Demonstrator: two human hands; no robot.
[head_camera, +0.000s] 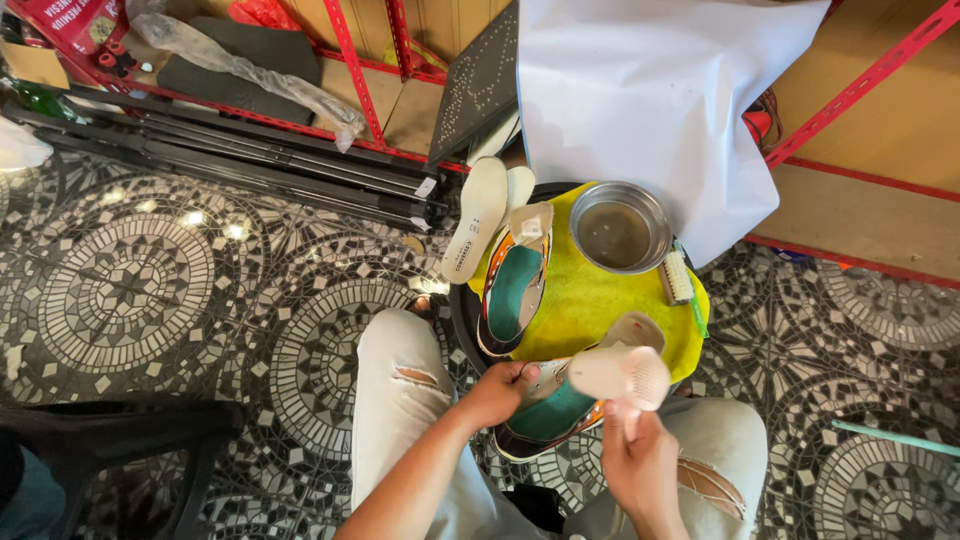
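We hold a shoe (545, 410) over our lap at the near edge of a yellow cloth (590, 300); its teal lining faces up. Our left hand (497, 392) is clamped on the shoe's side, fingers curled over the rim. Our right hand (640, 462) is closed around the handle of a pale round brush (622, 374), whose head hangs just above the shoe's tongue end. A second shoe (512, 285) lies on the cloth farther out, beside a metal bowl (620, 227) of murky water. A small scrub brush (679, 276) rests just right of the bowl. Two white insoles (478, 215) lean at the cloth's far left edge, over the patterned tile floor (150, 290). White sheeting (650, 90) hangs behind.
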